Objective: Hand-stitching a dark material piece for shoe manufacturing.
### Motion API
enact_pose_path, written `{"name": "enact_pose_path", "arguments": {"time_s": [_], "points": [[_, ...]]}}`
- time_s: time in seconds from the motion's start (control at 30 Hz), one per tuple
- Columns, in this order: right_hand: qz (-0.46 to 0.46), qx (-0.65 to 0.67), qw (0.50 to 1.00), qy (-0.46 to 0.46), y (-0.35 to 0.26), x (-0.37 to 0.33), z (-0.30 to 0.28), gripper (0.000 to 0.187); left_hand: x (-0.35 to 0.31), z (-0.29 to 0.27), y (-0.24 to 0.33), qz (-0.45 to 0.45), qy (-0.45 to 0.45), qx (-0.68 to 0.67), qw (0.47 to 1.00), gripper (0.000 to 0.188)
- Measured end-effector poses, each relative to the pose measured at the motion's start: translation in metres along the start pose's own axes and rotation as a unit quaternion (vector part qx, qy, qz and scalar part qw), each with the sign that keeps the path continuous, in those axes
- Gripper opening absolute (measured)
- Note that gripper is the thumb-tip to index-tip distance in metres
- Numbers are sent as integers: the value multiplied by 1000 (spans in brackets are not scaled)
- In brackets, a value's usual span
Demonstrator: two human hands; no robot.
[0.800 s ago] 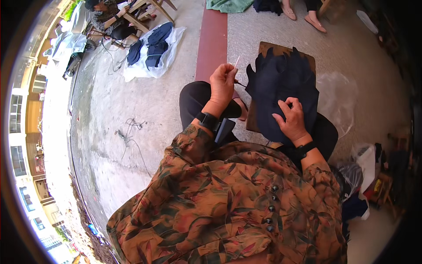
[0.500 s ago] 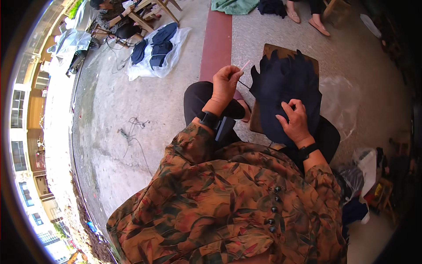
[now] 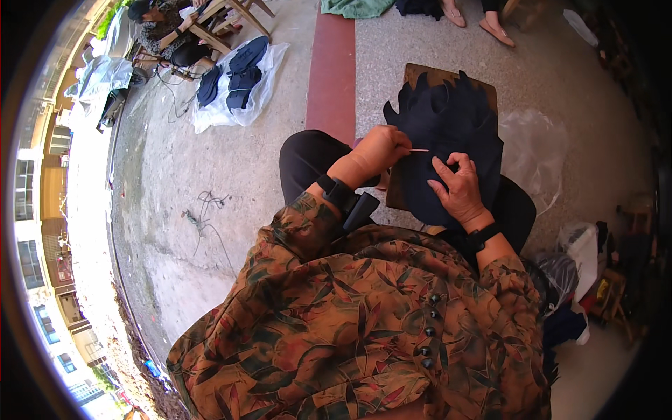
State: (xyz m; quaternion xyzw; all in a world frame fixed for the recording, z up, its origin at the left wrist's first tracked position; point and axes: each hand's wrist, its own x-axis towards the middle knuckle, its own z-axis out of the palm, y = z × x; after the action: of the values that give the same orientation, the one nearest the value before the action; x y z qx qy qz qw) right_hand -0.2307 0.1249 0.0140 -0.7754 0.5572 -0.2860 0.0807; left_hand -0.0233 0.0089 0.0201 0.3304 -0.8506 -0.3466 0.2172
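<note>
While grasping a needle (image 3: 420,150), left hand (image 3: 378,148); right hand (image 3: 458,189) flat on dark fabric (image 3: 448,126), concrete floor (image 3: 210,168) below.

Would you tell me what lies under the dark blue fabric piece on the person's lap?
A brown board shows beneath the dark blue fabric at its top and left edges. The right hand presses on the fabric. The board's middle and the lap beneath are covered.
</note>
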Motion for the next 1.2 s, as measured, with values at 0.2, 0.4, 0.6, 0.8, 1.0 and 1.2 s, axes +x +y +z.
{"name": "enact_pose_path", "arguments": {"time_s": [0.2, 0.4, 0.6, 0.8, 1.0, 1.2], "points": [[-10, 2, 1000, -9, 4, -2, 1, 47, 8, -4, 6, -39, -52, 1, 998, 8], [-19, 1, 1000, -23, 3, -1, -1, 45, 19, 33, 16, -28, 14, -90, 995, 8], [78, 209, 974, 35, 19, 10, 1, 31, 13, 37, 11, 8, 61, -37, 997, 11], [-23, -10, 1000, -2, 33, 37, -10, 3, 17, 30, 18, -8, 28, 91, 995, 13], [-131, -117, 974, -141, 31, 54, -16, 6, 18, 31, 9, -10, -16, 59, 998, 19], [-147, -120, 964, -186, 35, 65, -22, 7, 25, 31, 12, -17, -25, 67, 997, 22]]}}
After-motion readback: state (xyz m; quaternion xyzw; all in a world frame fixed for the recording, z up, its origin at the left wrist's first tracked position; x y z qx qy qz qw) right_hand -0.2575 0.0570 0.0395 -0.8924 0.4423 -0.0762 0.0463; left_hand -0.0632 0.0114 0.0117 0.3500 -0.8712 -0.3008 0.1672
